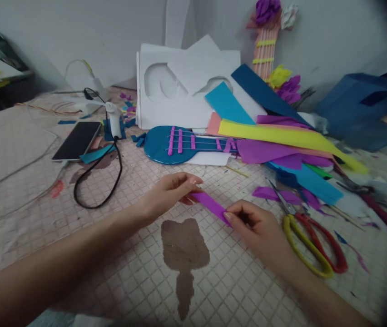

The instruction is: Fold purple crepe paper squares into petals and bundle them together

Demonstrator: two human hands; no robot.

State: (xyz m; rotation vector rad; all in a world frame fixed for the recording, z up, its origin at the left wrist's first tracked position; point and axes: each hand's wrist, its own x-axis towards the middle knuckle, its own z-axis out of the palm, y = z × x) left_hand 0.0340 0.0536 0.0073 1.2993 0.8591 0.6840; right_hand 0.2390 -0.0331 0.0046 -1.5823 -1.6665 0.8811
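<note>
Between my hands stretches a short purple paper strip (211, 205), slanting down to the right above the table. My left hand (175, 190) pinches its upper left end between thumb and fingers. At the lower right end, my right hand (253, 222) grips it between thumb and index finger. Just beyond lies a small blue guitar-shaped craft (156, 145) with purple bands and thin strings along its neck. Scissors (307, 240) with one yellow and one red handle rest to the right of my right hand.
A glue gun (113, 118) with a black looped cord stands at the left, beside a phone (77, 141). Coloured paper strips (275, 134) pile up at the right before white foam boards (186, 109). A blue bag (360, 109) sits far right. The tablecloth (128, 272) has a dark patch.
</note>
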